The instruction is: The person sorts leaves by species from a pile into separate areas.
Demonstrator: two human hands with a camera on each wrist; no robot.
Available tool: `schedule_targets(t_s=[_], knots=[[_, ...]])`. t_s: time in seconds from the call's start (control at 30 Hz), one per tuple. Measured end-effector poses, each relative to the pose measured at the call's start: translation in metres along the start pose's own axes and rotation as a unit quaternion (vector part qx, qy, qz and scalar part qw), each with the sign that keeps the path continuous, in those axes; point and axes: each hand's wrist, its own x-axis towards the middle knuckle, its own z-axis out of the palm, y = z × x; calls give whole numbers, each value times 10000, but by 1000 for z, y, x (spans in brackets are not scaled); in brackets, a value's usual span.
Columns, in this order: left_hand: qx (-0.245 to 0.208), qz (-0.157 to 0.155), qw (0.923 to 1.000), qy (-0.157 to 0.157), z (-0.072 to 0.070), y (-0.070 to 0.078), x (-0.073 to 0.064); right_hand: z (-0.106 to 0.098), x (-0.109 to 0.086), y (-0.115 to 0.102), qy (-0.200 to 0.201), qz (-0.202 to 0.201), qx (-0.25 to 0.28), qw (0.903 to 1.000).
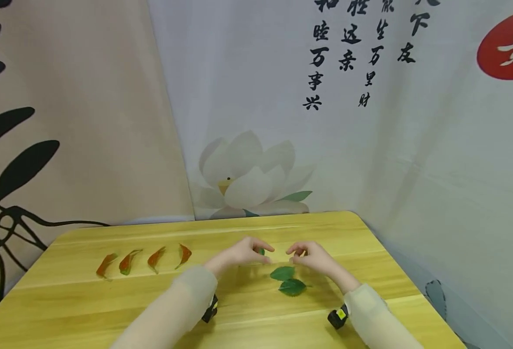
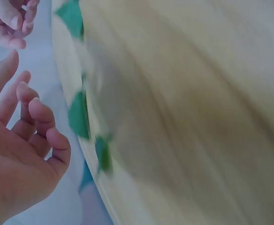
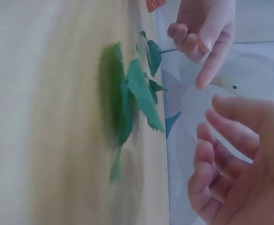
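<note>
Above the middle of the table, my left hand (image 1: 249, 250) has its thumb and fingers loosely bent, and nothing shows between them. Facing it across a small gap is my right hand (image 1: 311, 255), fingers also loosely curled around nothing. Below and between the hands lie two green leaves, an upper leaf (image 1: 282, 273) and a lower leaf (image 1: 292, 287) with a short stem. Part of another green leaf (image 1: 262, 251) shows behind the left fingers. In the right wrist view, toothed green leaves (image 3: 144, 93) stand out beside the right hand (image 3: 247, 150), overlapping one another.
Several orange-red leaves (image 1: 127, 262) with green parts lie in a row on the left of the wooden table (image 1: 108, 310). A printed cloth (image 1: 256, 97) with a lotus and writing hangs behind the far edge. Black devices (image 1: 337, 317) sit at both wrists.
</note>
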Motion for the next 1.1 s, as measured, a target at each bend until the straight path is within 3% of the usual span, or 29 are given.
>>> schedule_targets(t_s=[0.17, 0.37, 0.53, 0.77, 1.1], knots=[[333, 26, 9993, -143, 20, 12, 4, -1, -26, 2, -388, -13, 364, 9986], [900, 63, 9959, -93, 37, 14, 10, 8, -32, 7, -611, 171, 381, 9973], [1246, -11, 9922, -77, 45, 13, 15, 13, -30, 13, -593, 395, 199, 9973], [2093, -161, 9777, -115, 53, 12, 21, 17, -27, 20, -560, 586, -165, 9966], [2301, 120, 9730, -129, 59, 12, 28, 18, -29, 22, -253, 503, -561, 9968]])
